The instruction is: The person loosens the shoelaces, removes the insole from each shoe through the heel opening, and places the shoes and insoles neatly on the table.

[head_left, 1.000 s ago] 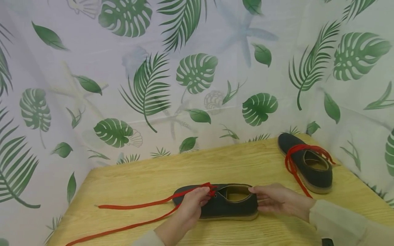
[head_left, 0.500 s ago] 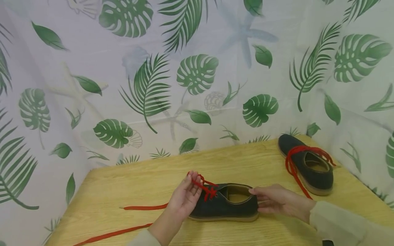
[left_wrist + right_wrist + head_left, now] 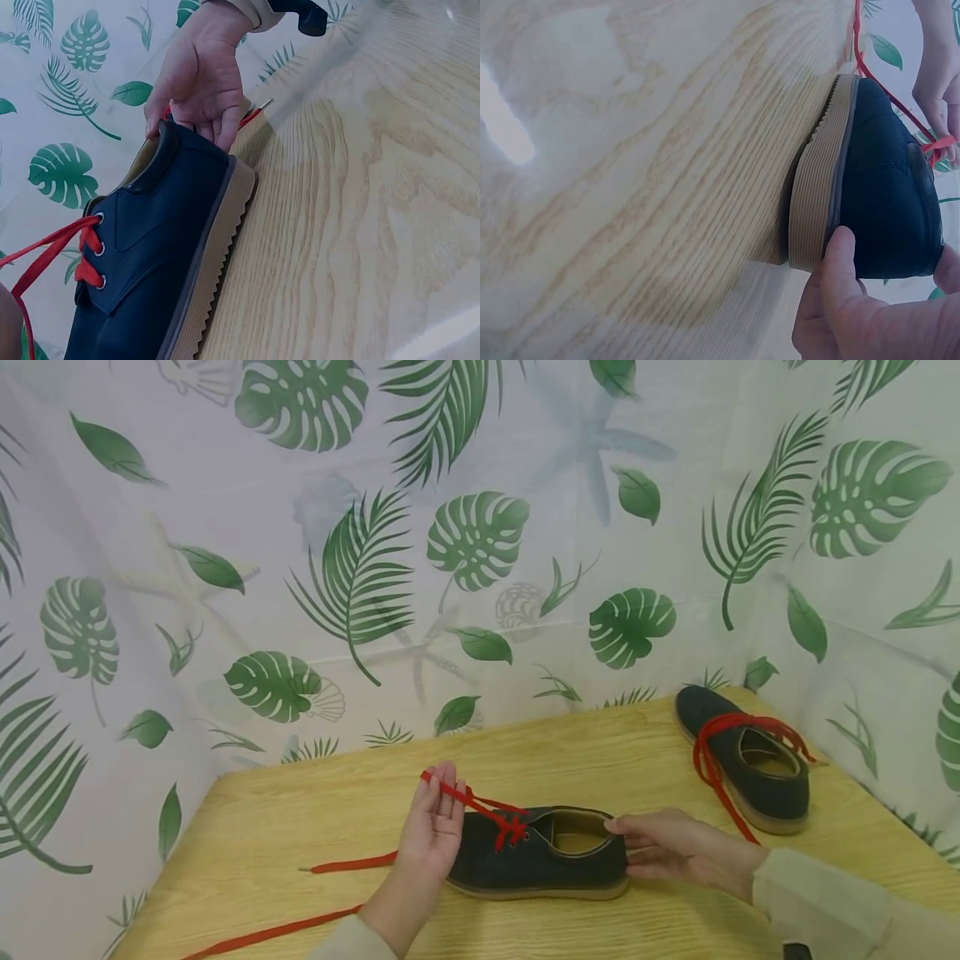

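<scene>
A dark navy shoe (image 3: 540, 860) with a tan ridged sole stands on the wooden table, toe to the left. Red shoelaces (image 3: 495, 814) run from its eyelets (image 3: 101, 249) up to my left hand (image 3: 431, 835). That hand is palm up beyond the toe, pinching the laces between thumb and fingers and drawing them taut. At the heel my right hand (image 3: 682, 852) grips the shoe, thumb at the collar and fingers against the back, as the right wrist view also shows. The left forearm hides part of the laces.
A second navy shoe (image 3: 776, 793) with red laces over it sits at the back right of the table (image 3: 315, 810). Loose lace ends (image 3: 277, 931) trail across the left side. A leaf-printed sheet (image 3: 480, 610) hangs behind the table.
My left hand has moved left and up from the shoe's lacing, pulling the laces out with it, and the loose ends have shifted. The right hand stays at the heel.
</scene>
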The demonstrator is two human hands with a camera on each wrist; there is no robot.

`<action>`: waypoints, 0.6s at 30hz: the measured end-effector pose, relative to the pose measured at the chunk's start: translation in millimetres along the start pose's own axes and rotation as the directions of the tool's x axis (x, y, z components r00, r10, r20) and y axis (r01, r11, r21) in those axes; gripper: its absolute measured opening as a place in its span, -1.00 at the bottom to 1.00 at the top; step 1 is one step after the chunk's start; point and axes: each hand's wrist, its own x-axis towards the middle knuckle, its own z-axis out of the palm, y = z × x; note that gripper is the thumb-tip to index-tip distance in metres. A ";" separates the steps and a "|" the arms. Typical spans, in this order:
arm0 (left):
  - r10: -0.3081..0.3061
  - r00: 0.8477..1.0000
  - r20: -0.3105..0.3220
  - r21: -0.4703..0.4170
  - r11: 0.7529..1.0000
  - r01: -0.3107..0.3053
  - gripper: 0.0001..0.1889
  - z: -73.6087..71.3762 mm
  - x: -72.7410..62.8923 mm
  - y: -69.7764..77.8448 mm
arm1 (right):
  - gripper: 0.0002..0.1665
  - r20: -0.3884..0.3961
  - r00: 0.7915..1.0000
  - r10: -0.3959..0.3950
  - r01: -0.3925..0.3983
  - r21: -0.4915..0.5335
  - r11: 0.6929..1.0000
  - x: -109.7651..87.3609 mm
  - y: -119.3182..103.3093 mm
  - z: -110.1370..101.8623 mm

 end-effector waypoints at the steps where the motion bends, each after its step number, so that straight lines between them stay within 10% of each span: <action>1: 0.015 1.000 -0.011 -0.016 1.000 -0.016 -0.38 -0.2 0.7 1.7 | -0.33 -0.003 1.000 0.002 -0.002 0.002 1.000 0.1 0.1 0.1; 18: 0.060 0.995 -0.083 -0.157 0.985 -0.073 -0.24 -18.2 6.4 44.7 | -0.36 -0.012 1.000 0.009 -0.009 0.011 1.000 0.3 0.4 -0.5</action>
